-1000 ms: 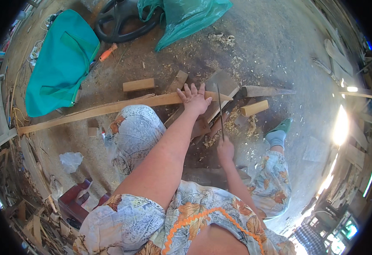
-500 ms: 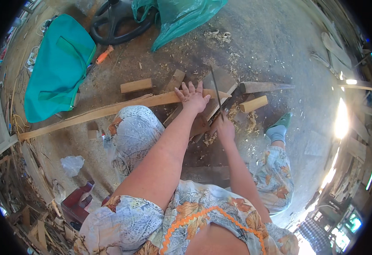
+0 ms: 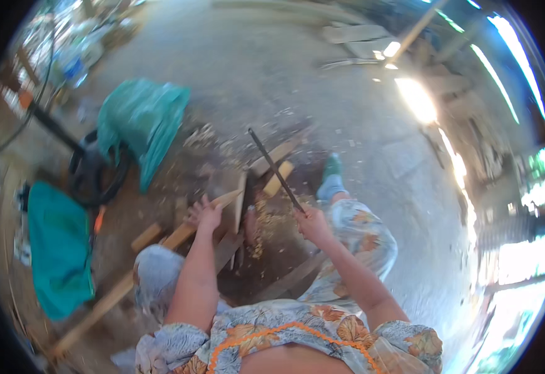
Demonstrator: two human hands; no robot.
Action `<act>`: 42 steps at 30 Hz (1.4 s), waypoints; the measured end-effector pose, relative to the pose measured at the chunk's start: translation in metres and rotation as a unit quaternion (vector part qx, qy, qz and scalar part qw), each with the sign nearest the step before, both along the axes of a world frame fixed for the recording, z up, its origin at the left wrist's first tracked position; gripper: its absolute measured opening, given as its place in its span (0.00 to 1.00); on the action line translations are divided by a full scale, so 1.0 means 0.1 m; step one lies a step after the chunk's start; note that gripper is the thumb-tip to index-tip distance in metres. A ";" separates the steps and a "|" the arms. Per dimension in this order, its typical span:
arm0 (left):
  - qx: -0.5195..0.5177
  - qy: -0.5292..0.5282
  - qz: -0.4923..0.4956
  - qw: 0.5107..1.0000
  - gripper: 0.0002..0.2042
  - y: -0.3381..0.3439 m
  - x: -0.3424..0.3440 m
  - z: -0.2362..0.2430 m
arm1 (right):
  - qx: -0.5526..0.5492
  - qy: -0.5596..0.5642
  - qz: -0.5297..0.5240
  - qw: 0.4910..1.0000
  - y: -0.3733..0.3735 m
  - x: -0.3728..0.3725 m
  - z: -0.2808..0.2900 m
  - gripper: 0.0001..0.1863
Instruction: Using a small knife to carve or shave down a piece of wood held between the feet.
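While the left hand (image 3: 204,214) lies spread on the long wood strip (image 3: 180,235), fingers fanned rather than wrapped, the right hand (image 3: 314,225) has its fingers clenched round the near end of a long dark tool (image 3: 277,171). Strip runs from lower left, past the left knee (image 3: 159,271), up to a tapered tip by a board (image 3: 224,181). Tool's clear of the strip, angled up-left; can't tell blade from file, too blurred. My read: tip-shaping step, between strokes. Next move calls for a firm left brace and tool edge squared onto the tip.
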State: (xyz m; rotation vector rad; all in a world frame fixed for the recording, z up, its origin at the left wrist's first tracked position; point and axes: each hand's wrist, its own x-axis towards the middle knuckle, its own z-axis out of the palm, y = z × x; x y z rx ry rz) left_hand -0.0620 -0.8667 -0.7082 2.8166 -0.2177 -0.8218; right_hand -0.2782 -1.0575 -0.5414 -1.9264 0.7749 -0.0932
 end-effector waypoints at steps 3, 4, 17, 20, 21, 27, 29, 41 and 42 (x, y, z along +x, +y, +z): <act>-0.047 -0.051 -0.033 0.997 0.40 -0.11 -0.16 -0.08 | 0.057 -0.041 -0.104 0.992 -0.51 -0.26 0.59 0.15; -0.048 -0.058 -0.061 0.995 0.41 -0.12 -0.19 -0.06 | 0.067 -0.072 -0.128 0.987 -0.64 -0.34 0.75 0.16; -0.218 -0.139 -0.334 0.906 0.07 0.04 0.04 1.27 | 0.253 -0.240 -0.328 0.878 -1.32 -0.88 0.76 0.14; -0.250 -0.168 -0.316 0.900 0.07 0.29 0.03 1.31 | 0.247 -0.233 -0.300 0.891 -1.29 -0.83 0.74 0.14; -0.247 -0.170 -0.314 0.901 0.07 0.33 0.02 1.33 | 0.244 -0.232 -0.297 0.894 -1.29 -0.82 0.74 0.14; -0.190 -0.201 -0.272 0.922 0.16 0.49 -0.19 1.66 | 0.259 -0.200 -0.303 0.895 -1.11 -0.56 1.04 0.08; -0.229 -0.194 -0.250 0.921 0.14 0.28 -0.30 1.71 | 0.221 -0.201 -0.319 0.899 -1.19 -0.64 0.91 0.08; -0.150 -0.133 -0.610 0.767 0.12 -0.02 -1.22 2.23 | 0.248 -0.200 -0.245 0.916 -1.44 -0.86 0.40 0.15; -0.161 -0.131 -0.646 0.734 0.13 -0.12 -1.37 2.42 | 0.257 -0.193 -0.236 0.917 -1.45 -0.84 0.38 0.15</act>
